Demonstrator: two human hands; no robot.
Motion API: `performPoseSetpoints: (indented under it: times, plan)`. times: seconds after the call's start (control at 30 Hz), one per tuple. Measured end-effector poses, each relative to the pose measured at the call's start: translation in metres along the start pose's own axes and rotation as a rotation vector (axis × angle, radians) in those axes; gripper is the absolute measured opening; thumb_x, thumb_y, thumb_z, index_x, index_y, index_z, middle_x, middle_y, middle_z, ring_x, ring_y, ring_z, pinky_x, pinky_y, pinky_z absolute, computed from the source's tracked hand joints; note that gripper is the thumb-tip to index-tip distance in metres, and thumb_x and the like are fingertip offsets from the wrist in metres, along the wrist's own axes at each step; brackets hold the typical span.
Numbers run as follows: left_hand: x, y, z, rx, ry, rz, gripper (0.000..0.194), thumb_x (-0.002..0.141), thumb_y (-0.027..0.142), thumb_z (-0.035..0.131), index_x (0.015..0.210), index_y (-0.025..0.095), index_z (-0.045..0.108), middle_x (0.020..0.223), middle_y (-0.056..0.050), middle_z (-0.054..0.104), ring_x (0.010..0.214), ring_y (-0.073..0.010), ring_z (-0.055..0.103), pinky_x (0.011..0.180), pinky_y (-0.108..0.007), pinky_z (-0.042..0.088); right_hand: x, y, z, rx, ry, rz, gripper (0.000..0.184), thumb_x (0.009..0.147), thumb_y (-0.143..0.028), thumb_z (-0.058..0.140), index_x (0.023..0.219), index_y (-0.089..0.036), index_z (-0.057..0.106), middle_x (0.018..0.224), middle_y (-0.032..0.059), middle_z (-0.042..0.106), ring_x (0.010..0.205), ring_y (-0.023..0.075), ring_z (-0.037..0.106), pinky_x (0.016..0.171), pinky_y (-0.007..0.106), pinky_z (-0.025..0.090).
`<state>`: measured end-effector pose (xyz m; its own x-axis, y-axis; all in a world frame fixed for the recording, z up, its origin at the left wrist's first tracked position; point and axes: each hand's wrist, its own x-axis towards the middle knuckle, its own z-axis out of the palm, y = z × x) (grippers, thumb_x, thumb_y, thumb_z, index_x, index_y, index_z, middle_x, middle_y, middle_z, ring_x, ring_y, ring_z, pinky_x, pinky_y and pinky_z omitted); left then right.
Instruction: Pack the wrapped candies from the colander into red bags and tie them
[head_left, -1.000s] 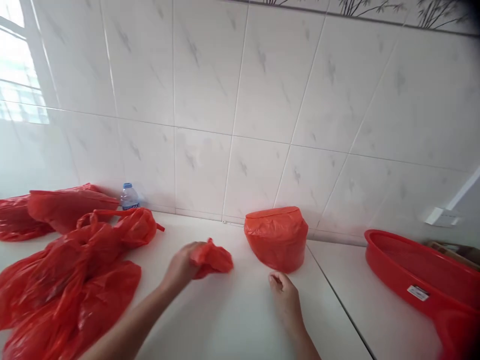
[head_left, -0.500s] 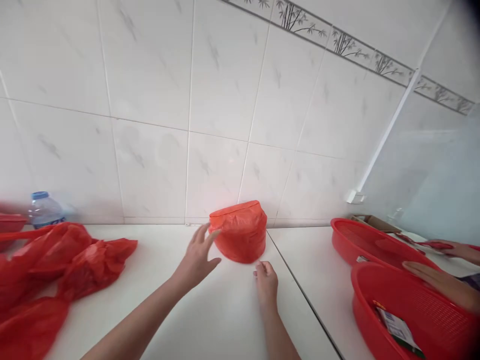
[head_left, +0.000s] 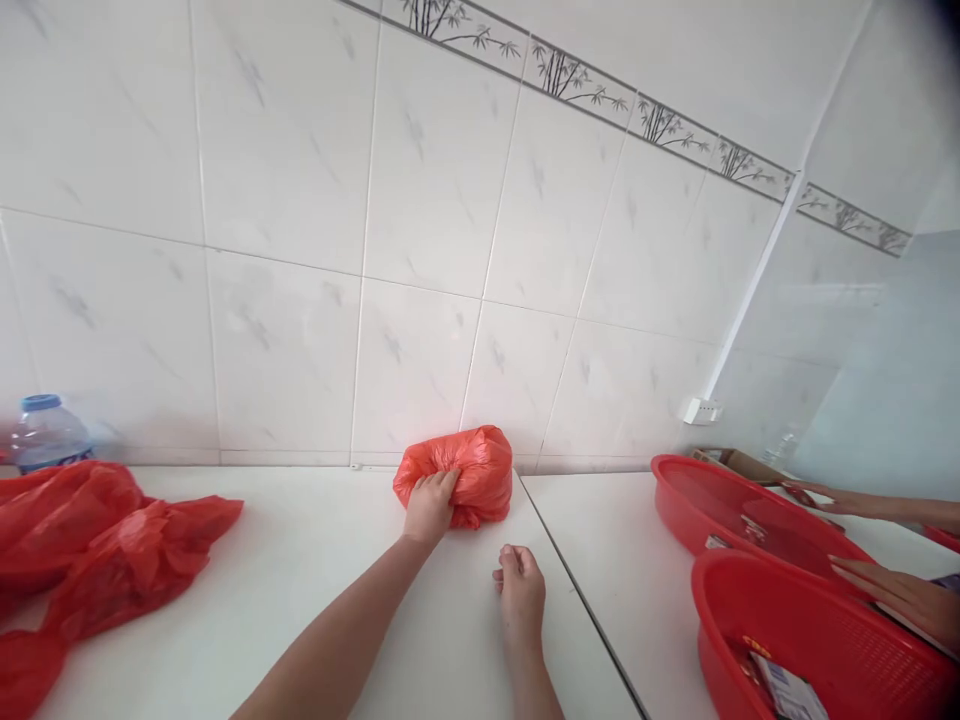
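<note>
A bundle wrapped in a red plastic bag [head_left: 472, 470] sits on the white counter [head_left: 315, 600] against the tiled wall. My left hand [head_left: 430, 503] grips its front left side, and the plastic bunches under the fingers. My right hand [head_left: 519, 594] rests on the counter a little in front of the bundle and to its right, fingers curled in, holding nothing.
Loose red plastic bags [head_left: 97, 545] lie at the left, with a water bottle [head_left: 45, 432] behind them by the wall. Two red mesh baskets [head_left: 757, 520] stand at the right, the nearer one [head_left: 817, 645] holding packets. Another person's hands [head_left: 892, 590] reach in there.
My left hand dropped a small crumpled red bag on the pile at the left, reached right and took hold of the wrapped bundle, which now looks squashed. The view has swung right.
</note>
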<state>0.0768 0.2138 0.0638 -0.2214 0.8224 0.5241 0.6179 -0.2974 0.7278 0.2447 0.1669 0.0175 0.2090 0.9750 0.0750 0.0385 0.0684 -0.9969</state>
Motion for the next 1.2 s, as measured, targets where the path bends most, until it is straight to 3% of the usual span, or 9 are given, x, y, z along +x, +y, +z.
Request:
performPoseSetpoints:
  times: [0.17, 0.37, 0.47, 0.6, 0.77, 0.87, 0.97, 1.1, 1.2]
  plan:
    - [0.004, -0.003, -0.01, -0.363, 0.134, -0.185, 0.031, 0.09, 0.034, 0.057, 0.117, 0.018, 0.057, 0.12, -0.008, 0.06, 0.1, -0.022, 0.061, 0.085, -0.043, 0.052, -0.004, -0.004, 0.001, 0.012, 0.017, 0.032, 0.039, 0.082, -0.055, 0.045, 0.086, -0.019, 0.057, 0.083, 0.0063, 0.063, 0.066, 0.0183, 0.06, 0.06, 0.03, 0.049]
    - [-0.012, -0.001, 0.02, -0.893, 0.145, -0.378, 0.033, 0.089, 0.034, 0.057, 0.117, 0.017, 0.056, 0.116, -0.008, 0.061, 0.096, -0.0211, 0.062, 0.08, -0.041, 0.054, -0.008, -0.006, 0.003, -0.049, 0.044, -0.084, 0.054, 0.086, -0.062, 0.037, 0.119, -0.02, 0.046, 0.109, 0.0112, 0.059, 0.084, 0.0215, 0.061, 0.072, 0.033, 0.05]
    - [-0.023, -0.007, 0.034, -1.054, 0.105, -0.432, 0.032, 0.089, 0.034, 0.057, 0.116, 0.017, 0.057, 0.116, -0.008, 0.061, 0.096, -0.0208, 0.062, 0.08, -0.041, 0.054, -0.006, -0.008, 0.003, -0.165, 0.172, -0.255, 0.058, 0.089, -0.058, 0.036, 0.127, -0.015, 0.04, 0.118, 0.0168, 0.054, 0.096, 0.0258, 0.058, 0.081, 0.039, 0.048]
    - [-0.03, -0.012, 0.035, -1.164, 0.062, -0.43, 0.032, 0.089, 0.033, 0.058, 0.116, 0.017, 0.057, 0.117, -0.008, 0.061, 0.097, -0.0211, 0.062, 0.081, -0.042, 0.054, -0.009, -0.014, 0.01, -0.375, 0.33, -0.627, 0.056, 0.09, -0.048, 0.043, 0.133, -0.013, 0.038, 0.132, 0.0198, 0.045, 0.122, 0.031, 0.044, 0.098, 0.048, 0.04]
    - [-0.033, -0.006, 0.027, -1.222, 0.05, -0.366, 0.033, 0.089, 0.034, 0.058, 0.118, 0.017, 0.056, 0.118, -0.009, 0.061, 0.099, -0.0218, 0.062, 0.083, -0.043, 0.053, -0.027, -0.028, 0.035, -0.568, 0.208, -0.903, 0.056, 0.091, -0.037, 0.049, 0.141, -0.02, 0.03, 0.144, 0.0171, 0.036, 0.133, 0.0301, 0.034, 0.104, 0.05, 0.035]
    - [-0.032, -0.004, 0.024, -1.241, 0.077, -0.338, 0.039, 0.089, 0.035, 0.057, 0.124, 0.018, 0.053, 0.123, -0.01, 0.059, 0.104, -0.0235, 0.061, 0.087, -0.046, 0.052, -0.015, -0.055, 0.046, -0.541, 0.241, -0.926, 0.054, 0.091, -0.035, 0.049, 0.14, -0.02, 0.031, 0.143, 0.0168, 0.036, 0.133, 0.0296, 0.034, 0.104, 0.051, 0.035]
    - [-0.029, -0.006, 0.025, -1.243, 0.084, -0.332, 0.04, 0.089, 0.034, 0.057, 0.126, 0.02, 0.051, 0.126, -0.01, 0.058, 0.107, -0.0238, 0.06, 0.09, -0.047, 0.051, 0.022, -0.102, 0.049, -0.45, 0.305, -0.895, 0.048, 0.09, -0.033, 0.046, 0.134, -0.017, 0.037, 0.14, 0.0171, 0.038, 0.131, 0.0275, 0.035, 0.105, 0.048, 0.034]
    - [-0.025, -0.012, 0.03, -1.241, 0.096, -0.372, 0.034, 0.09, 0.033, 0.056, 0.122, 0.02, 0.055, 0.124, -0.009, 0.058, 0.105, -0.023, 0.06, 0.088, -0.046, 0.051, 0.073, -0.152, 0.052, -0.513, 0.099, -0.656, 0.054, 0.081, -0.033, 0.054, 0.13, -0.013, 0.042, 0.135, 0.0181, 0.043, 0.127, 0.0269, 0.041, 0.103, 0.042, 0.035]
    - [-0.025, -0.014, 0.034, -1.254, 0.127, -0.404, 0.035, 0.09, 0.033, 0.057, 0.123, 0.019, 0.054, 0.125, -0.01, 0.058, 0.105, -0.0233, 0.06, 0.088, -0.046, 0.052, 0.08, -0.152, 0.06, -0.616, -0.087, -0.568, 0.075, 0.058, -0.04, 0.076, 0.124, -0.016, 0.05, 0.121, 0.0147, 0.056, 0.106, 0.0276, 0.057, 0.087, 0.038, 0.045]
